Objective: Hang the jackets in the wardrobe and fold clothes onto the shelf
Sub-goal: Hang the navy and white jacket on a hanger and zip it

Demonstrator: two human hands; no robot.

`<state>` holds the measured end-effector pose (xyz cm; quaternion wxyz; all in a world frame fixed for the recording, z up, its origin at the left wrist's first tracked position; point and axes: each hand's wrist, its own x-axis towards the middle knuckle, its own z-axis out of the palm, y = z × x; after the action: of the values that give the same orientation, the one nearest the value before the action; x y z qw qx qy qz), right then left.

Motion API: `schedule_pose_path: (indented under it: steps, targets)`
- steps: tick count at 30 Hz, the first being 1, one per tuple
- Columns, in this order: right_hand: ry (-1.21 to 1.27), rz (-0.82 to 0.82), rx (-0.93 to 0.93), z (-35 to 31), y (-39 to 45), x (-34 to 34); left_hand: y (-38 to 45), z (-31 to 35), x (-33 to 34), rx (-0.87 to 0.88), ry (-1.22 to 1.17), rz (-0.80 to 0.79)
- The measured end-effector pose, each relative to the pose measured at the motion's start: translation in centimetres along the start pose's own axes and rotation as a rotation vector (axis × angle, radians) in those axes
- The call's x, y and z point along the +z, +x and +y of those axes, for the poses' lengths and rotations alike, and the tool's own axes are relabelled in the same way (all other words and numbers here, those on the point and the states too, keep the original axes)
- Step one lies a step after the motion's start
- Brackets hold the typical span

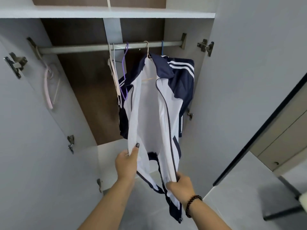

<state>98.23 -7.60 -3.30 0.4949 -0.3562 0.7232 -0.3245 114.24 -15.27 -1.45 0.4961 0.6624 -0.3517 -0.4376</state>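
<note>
A white and navy track jacket [149,103] with white shoulder stripes hangs unzipped on a pale hanger [146,47] from the metal rail [93,48] of the open wardrobe. My left hand [127,161] pinches the lower edge of its left front panel. The right front panel's lower edge, by the zipper, is gripped by my right hand [180,185]. A second navy jacket [182,77] hangs behind it on a blue hanger [162,47].
Empty white and purple hangers [123,70] hang on the rail to the left, and a pink hanger [48,87] hangs at the rail's left end. A white shelf [106,13] runs above. Both wardrobe doors [33,130] stand open. A dark-framed cabinet [274,127] is at the right.
</note>
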Motion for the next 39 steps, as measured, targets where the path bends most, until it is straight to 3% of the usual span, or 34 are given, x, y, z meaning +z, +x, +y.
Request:
schedule_pose_path:
  steps: [4,8,15,19,23,28,31,34,39]
  targets:
    - [-0.037,-0.057,0.052,1.6,-0.6,-1.2,-1.5,-1.1,-0.4,-0.158,0.111,-0.229]
    - [-0.026,-0.07,0.084,2.7,-1.9,-3.6,-3.6,-2.6,-0.3,-0.242,0.139,-0.225]
    - [0.126,-0.089,0.109,4.7,-5.2,-7.9,-8.4,-4.2,0.6,-0.518,-0.468,-0.328]
    - [0.188,-0.163,0.07,5.8,-5.7,-9.7,-11.0,-4.4,1.6,-0.523,-0.598,-0.377]
    - [0.381,-0.248,0.099,5.9,-6.5,-11.1,-12.9,-4.6,2.6,-0.501,-0.651,-0.327]
    - [0.497,-0.142,0.065,6.7,-6.9,-11.8,-14.2,-3.2,2.4,-0.487,-0.721,-0.268]
    - [0.381,-0.026,-0.011,6.6,-7.1,-11.4,-14.8,-1.9,2.3,-0.444,-0.709,-0.269]
    - [0.206,0.065,-0.201,5.3,-7.6,-10.3,-15.5,-0.6,2.5,-0.39,-0.676,-0.303]
    - [0.03,0.031,-0.495,3.2,-8.4,-8.3,-16.8,0.9,2.9,-0.343,-0.661,-0.357]
